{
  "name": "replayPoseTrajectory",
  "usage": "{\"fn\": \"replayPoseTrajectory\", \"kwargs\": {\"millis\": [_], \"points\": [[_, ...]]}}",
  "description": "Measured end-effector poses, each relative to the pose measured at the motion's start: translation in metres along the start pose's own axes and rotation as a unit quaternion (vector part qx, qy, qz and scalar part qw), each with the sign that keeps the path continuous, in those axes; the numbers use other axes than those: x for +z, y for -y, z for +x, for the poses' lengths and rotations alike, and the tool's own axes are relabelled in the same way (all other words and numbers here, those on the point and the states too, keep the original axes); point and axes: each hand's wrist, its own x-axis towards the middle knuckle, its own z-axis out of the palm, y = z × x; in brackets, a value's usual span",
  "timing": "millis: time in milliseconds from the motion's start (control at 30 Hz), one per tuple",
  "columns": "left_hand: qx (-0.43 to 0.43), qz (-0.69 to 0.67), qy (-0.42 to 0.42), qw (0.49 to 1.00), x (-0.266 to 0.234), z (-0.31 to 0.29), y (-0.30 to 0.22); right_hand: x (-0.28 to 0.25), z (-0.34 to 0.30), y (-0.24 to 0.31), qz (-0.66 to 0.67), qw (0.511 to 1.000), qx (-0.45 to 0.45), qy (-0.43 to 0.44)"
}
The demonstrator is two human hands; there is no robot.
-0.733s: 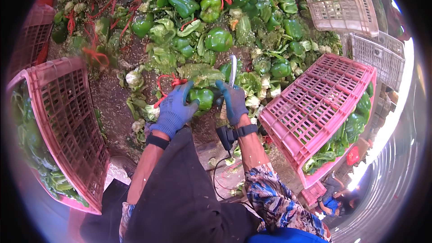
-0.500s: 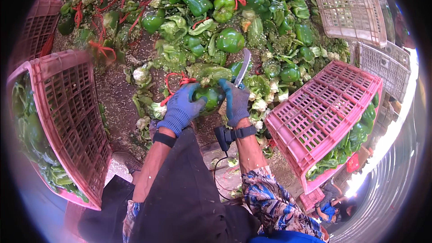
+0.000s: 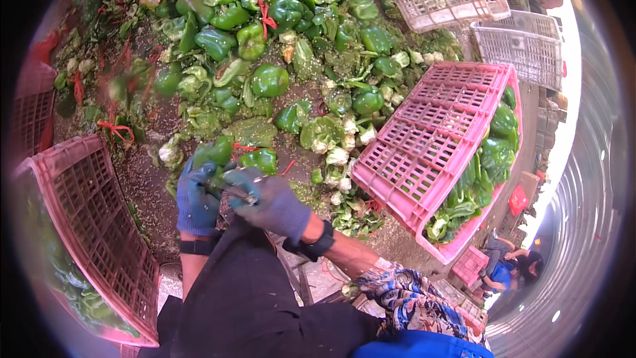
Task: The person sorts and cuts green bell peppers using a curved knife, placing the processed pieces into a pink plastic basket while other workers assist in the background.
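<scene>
While my left hand (image 3: 197, 195) curls its fingers around a green pepper (image 3: 213, 152), my right hand (image 3: 275, 204) slants across beside it, fingers bent, their grip too blurred to tell; farther out, a tilted pink crate (image 3: 434, 136) on my right and a second crate (image 3: 99, 219) on my left hold more peppers (image 3: 498, 154).

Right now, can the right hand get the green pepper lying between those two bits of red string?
Probably yes: the green pepper lies just beyond the right hand, with nothing seen between them. The hand is blurred, though, so I can't tell if it's holding something.
</scene>
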Motion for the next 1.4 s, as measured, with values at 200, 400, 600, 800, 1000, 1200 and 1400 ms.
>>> {"fn": "replayPoseTrajectory", "kwargs": {"millis": [200, 400, 600, 800, 1000, 1200, 1400], "points": [[0.003, 0.047, -0.093, 0.994, -0.037, -0.024, 0.0, -0.046, 0.001, -0.073, -0.072, 0.947, 0.295, -0.104], [0.008, 0.057, -0.143, 0.988, -0.046, -0.036, 0.011, -0.057, 0.04, -0.126, -0.176, 0.938, 0.255, -0.153], [0.023, 0.063, -0.179, 0.982, -0.048, -0.05, 0.013, -0.037, 0.065, -0.151, -0.268, 0.915, 0.28, -0.115], [0.04, 0.08, -0.218, 0.972, -0.055, -0.061, 0.014, -0.023, 0.071, -0.164, -0.04, 0.894, 0.408, -0.182], [0.058, 0.102, -0.21, 0.971, -0.065, -0.06, 0.015, -0.031, 0.062, -0.126, 0.211, 0.893, 0.351, -0.186], [0.051, 0.075, -0.159, 0.983, -0.054, -0.045, 0.009, -0.045, 0.049, -0.049, 0.319, 0.883, 0.33, -0.101], [0.046, 0.041, -0.095, 0.994, -0.038, -0.032, -0.007, -0.013, 0.052, 0.014, 0.369, 0.875, 0.303, 0.077]]}}
